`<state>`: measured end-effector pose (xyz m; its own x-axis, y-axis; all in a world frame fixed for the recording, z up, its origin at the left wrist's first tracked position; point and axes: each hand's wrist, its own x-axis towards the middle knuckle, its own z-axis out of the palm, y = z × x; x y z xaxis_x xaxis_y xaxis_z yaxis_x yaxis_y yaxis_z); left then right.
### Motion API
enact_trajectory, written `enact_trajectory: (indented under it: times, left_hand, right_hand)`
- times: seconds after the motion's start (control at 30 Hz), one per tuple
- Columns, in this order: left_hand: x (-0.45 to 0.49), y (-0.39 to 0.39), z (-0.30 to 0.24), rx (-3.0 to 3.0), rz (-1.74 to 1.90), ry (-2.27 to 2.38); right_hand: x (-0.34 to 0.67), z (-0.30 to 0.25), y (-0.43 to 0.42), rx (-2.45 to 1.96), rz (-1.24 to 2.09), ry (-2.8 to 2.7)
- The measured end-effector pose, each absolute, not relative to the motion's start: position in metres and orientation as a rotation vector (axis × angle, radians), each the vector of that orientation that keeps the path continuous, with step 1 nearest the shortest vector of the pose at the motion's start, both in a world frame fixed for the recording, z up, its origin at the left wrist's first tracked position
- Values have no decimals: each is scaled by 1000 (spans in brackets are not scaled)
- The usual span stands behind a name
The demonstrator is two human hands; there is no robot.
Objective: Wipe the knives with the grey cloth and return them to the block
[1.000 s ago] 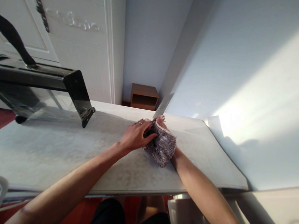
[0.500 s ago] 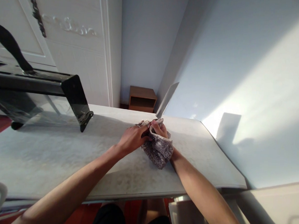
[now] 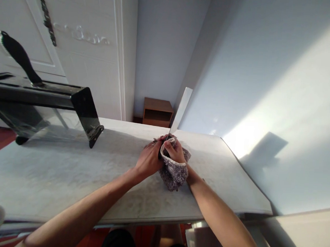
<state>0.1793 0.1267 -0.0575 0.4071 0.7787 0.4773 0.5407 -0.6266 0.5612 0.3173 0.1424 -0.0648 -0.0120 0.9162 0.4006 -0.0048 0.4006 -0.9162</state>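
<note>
A kitchen knife stands tilted in front of me, its broad blade (image 3: 181,110) pointing up and away. Around its dark handle, mostly hidden, my left hand (image 3: 149,157) is closed. My right hand (image 3: 176,151) grips a grey-brown fluffy cloth (image 3: 173,175) with a pale edge, pressed against the handle near the base of the blade. Part of the cloth hangs below the right hand, and another bit sticks out beyond the left fingers. Both hands are together over the white tabletop (image 3: 116,184).
A black knife block (image 3: 82,107) with clear sides stands on the left, a black-handled tool (image 3: 20,57) upright in it. Beyond the table is a small brown cabinet (image 3: 158,105). A white wardrobe (image 3: 92,70) rises at the back left; a wall (image 3: 241,68) borders the right.
The blade has turned, now showing narrower and more upright, and its shadow on the wall has shifted right and tilted. Hands and cloth have shifted slightly; both hands keep hold.
</note>
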Motion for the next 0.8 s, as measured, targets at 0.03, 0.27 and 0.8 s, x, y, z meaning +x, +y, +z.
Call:
enact_trajectory:
  times: [0.03, 0.27, 0.8]
  left_hand:
    - [180, 128, -58, 2328, 1058, 1137]
    - [179, 131, -48, 1925, 1052, 1077]
    - [180, 136, -52, 1165, 1153, 836]
  right_hand:
    - [317, -65, 143, -876, 915, -1401]
    - [318, -64, 140, -903, 908, -1418]
    - [320, -63, 140, -1188, 870, -1507]
